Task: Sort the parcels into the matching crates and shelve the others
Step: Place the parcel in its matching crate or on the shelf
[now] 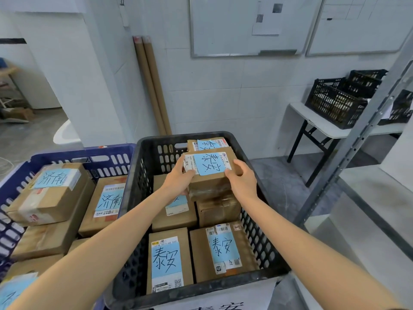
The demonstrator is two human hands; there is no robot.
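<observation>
The blue crate (67, 153) on my left is well filled with taped cardboard boxes under pale-blue handwritten labels. My left hand (178, 177) curls round one side of a small brown parcel (209, 166), my right hand (242, 179) round the other, low over the stacked boxes in the slatted black crate (263, 198), whose labels match its own. Sorting looks far along. Shelving on the grey metal rack (357, 130), I judge, remains.

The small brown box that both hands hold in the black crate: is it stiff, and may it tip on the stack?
The box is probably stiff: its edges look straight between the left hand and right hand. It seems light, as the hands grip only its sides. On the glossy taped parcel below, it might slide or tip.
</observation>
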